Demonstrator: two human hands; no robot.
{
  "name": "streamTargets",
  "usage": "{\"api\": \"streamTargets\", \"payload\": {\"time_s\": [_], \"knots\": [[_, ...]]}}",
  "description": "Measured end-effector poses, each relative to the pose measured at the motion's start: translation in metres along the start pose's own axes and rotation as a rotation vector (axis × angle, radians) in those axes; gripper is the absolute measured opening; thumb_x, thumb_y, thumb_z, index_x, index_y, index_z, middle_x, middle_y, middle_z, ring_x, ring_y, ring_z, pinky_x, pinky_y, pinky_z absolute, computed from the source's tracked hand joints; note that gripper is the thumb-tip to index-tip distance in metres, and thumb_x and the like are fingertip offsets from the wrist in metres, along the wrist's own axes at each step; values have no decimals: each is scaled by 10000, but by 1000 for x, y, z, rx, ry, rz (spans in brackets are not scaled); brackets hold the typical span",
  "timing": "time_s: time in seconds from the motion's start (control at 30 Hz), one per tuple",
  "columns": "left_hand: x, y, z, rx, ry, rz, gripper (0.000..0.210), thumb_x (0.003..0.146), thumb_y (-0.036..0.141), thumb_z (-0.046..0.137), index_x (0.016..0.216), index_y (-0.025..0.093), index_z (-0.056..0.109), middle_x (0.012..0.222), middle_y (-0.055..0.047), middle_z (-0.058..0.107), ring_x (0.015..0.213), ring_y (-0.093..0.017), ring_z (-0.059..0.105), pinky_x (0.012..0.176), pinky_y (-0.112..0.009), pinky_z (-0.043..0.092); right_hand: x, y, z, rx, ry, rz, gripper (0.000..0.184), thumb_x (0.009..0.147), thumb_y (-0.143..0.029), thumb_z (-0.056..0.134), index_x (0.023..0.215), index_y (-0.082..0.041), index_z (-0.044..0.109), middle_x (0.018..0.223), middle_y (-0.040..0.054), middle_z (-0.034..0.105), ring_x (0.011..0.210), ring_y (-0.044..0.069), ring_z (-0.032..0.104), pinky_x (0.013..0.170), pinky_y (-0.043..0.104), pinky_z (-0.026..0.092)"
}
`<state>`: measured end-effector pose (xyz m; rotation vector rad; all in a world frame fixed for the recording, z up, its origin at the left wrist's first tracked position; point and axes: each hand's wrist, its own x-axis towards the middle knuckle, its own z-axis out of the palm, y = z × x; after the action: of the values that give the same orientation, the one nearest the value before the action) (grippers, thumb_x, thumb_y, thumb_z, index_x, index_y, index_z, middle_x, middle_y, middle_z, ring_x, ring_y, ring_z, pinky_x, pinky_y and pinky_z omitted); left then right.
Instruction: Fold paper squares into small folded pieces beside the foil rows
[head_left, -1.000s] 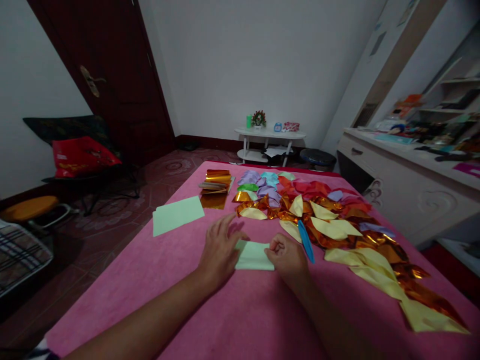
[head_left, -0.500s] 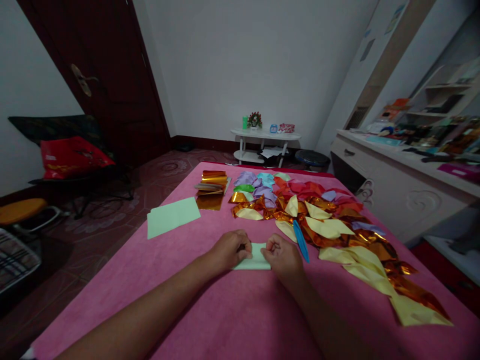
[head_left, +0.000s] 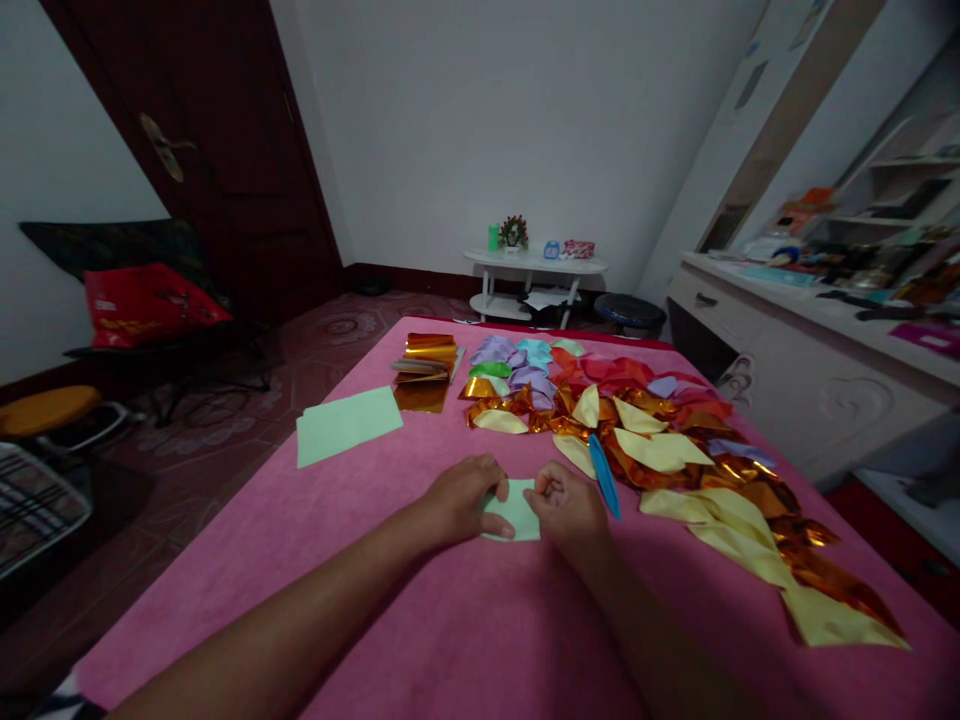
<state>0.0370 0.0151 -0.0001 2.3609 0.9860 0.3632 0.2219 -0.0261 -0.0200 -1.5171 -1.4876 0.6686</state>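
Observation:
A pale green sheet of paper (head_left: pixel 519 510), small and apparently folded, lies between my two hands near the middle of the pink-covered table (head_left: pixel 420 620). My left hand (head_left: pixel 466 500) grips its left side, thumb on top near the lower edge and fingers at the upper corner. At the right side, my right hand (head_left: pixel 564 505) pinches the paper with curled fingers. Just beyond my right hand rests a narrow blue folded paper (head_left: pixel 604 477). Flat to the left are loose pale green sheets (head_left: pixel 350 424).
Gold foil sheets (head_left: pixel 424 372) are stacked at the table's far left. Folded papers in yellow (head_left: pixel 660 450), orange foil, red and purple cover the right side. A white side table (head_left: pixel 536 262) stands by the wall, and a cabinet (head_left: pixel 795 370) at the right.
My left thumb has moved down and away from the upper fingers, so the left hand is spread over the green paper's side. The right hand keeps its pinch. The view has shifted slightly.

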Motion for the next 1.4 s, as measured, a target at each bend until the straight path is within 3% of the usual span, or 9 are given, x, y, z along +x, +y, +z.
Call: {"api": "streamTargets", "payload": {"time_s": [0.13, 0.27, 0.5, 0.63, 0.73, 0.83, 0.93, 1.2, 1.4], "knots": [[-9, -19, -21, -273, -157, 119, 318, 692, 264, 736, 989, 197, 644, 934, -23, 536, 790, -139, 492, 674, -216, 395, 0, 0, 0, 7, 7, -1, 152, 664, -250, 615, 580, -216, 492, 491, -52, 523, 447, 105, 474, 429, 191, 322], [-9, -20, -25, -296, -195, 115, 355, 654, 274, 763, 981, 191, 653, 920, -21, 521, 764, -132, 480, 644, -207, 392, 0, 1, -1, 18, 8, -2, 154, 660, -253, 622, 582, -218, 495, 488, -51, 524, 452, 107, 482, 432, 194, 330], [-2, -13, 4, -117, 104, 53, 418, 573, 483, 795, 822, 175, 661, 792, -13, 563, 702, -144, 503, 603, -228, 365, 0, 6, 6, 154, 10, 40, 130, 670, -263, 633, 658, -211, 514, 518, -50, 516, 443, 102, 484, 407, 190, 351], [-3, -18, 4, -193, 401, -1, 350, 691, 405, 742, 952, 181, 677, 940, -71, 618, 878, -199, 561, 759, -288, 437, -2, 2, 7, 406, 12, 71, 205, 700, -302, 650, 830, -202, 527, 598, -53, 524, 434, 93, 492, 365, 181, 367], [-3, -20, 0, -312, 516, -34, 542, 643, 374, 784, 1129, 196, 622, 1067, -93, 631, 992, -231, 563, 842, -333, 442, -3, -6, 3, 490, 56, 54, 256, 704, -296, 679, 884, -200, 524, 634, -57, 518, 430, 79, 476, 338, 165, 365], [-3, -20, 0, -618, 458, -132, 549, 677, 404, 749, 1138, 146, 600, 909, -73, 672, 764, -174, 608, 675, -272, 465, -2, -11, -3, 544, 125, 40, 282, 711, -289, 696, 910, -202, 516, 664, -60, 511, 431, 67, 475, 335, 158, 372], [-4, -21, 0, -791, 352, -205, 405, 694, 463, 713, 862, 99, 663, 676, -23, 630, 567, -110, 538, 536, -207, 385, 0, -12, -9, 599, 203, 38, 300, 721, -289, 703, 930, -201, 507, 676, -66, 517, 391, 46, 452, 328, 155, 361], [-12, -10, -4, -773, 22, -116, 386, 759, 452, 646, 645, 87, 691, 590, -45, 636, 528, -92, 505, 544, -200, 352, 2, -9, -14, 651, 239, 59, 349, 701, -307, 738, 944, -195, 515, 671, -60, 541, 390, 46, 441, 340, 157, 337], [-10, 1, 3, -809, 301, -179, 396, 758, 453, 640, 597, 93, 662, 551, -46, 626, 478, -93, 488, 494, -199, 324, 1, -10, -14, 700, 213, -5, 297, 825, -412, 596, 1015, -202, 505, 651, -51, 532, 425, 64, 429, 407, 186, 322]]}}
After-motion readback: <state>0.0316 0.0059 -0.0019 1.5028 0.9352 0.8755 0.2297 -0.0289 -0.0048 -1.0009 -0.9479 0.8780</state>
